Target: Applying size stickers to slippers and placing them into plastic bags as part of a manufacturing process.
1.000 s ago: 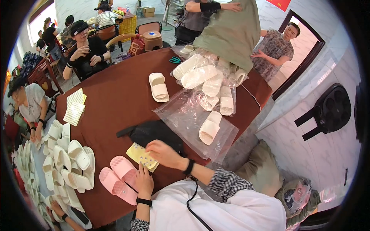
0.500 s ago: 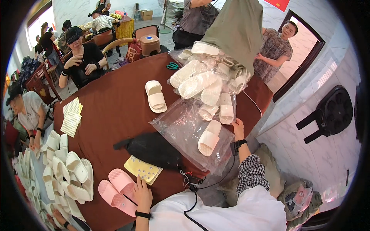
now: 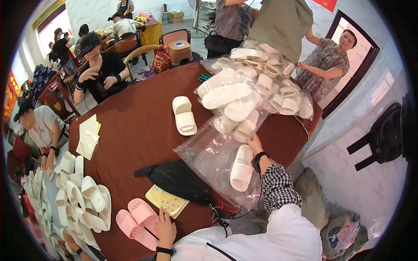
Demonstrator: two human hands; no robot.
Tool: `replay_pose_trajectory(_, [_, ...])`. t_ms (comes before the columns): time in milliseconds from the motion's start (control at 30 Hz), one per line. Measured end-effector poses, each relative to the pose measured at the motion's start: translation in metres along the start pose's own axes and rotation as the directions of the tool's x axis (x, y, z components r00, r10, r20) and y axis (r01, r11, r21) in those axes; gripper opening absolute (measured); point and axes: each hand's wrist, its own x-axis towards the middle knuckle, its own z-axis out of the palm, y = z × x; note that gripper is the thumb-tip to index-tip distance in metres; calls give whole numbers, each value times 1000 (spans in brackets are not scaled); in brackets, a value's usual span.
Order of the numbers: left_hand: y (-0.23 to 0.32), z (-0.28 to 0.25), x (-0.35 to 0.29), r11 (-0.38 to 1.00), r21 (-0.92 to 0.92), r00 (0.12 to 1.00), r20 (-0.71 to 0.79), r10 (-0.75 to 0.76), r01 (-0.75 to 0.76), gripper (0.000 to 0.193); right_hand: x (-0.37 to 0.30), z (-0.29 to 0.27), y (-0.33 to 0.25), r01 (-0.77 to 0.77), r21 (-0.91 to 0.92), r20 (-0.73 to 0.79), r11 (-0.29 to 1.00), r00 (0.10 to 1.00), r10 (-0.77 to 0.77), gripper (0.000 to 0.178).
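Left hand (image 3: 165, 229) is being rested, fingers spread, at a yellow sheet (image 3: 164, 199), lower centre; right hand (image 3: 254, 145), pinch unclear, is being held at a bagged slipper (image 3: 244, 130), centre-right; the loose heap (image 3: 264, 82) could be dislodged by tugging.

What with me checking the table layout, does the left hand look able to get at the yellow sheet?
Probably yes: the left hand is at the near edge of the yellow sheet, whose middle lies uncovered; a black cloth item lies just beyond.
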Motion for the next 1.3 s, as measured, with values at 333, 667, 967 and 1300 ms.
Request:
replay_pose_trajectory(333, [-1,-6,4,995,-94,999,-23,37,-40,59,-37,-46,-31,62,-17,15,998,998,-62,36])
replay_pose_trajectory(667, [-9,-2,4,996,-51,995,-70,67,-71,63,-180,-83,-70,183,-95,377,979,916,-134,36])
replay_pose_trajectory(967, [-22,-30,-44,914,-398,946,-319,-58,-78,37,-211,-29,-77,612,-559,455,559,790,-410,58])
replay_pose_trajectory(1300, [-73,-28,-117,816,-505,731,-438,-523,281,42,-201,-26,-89,546,-478,538,688,801,-262,49])
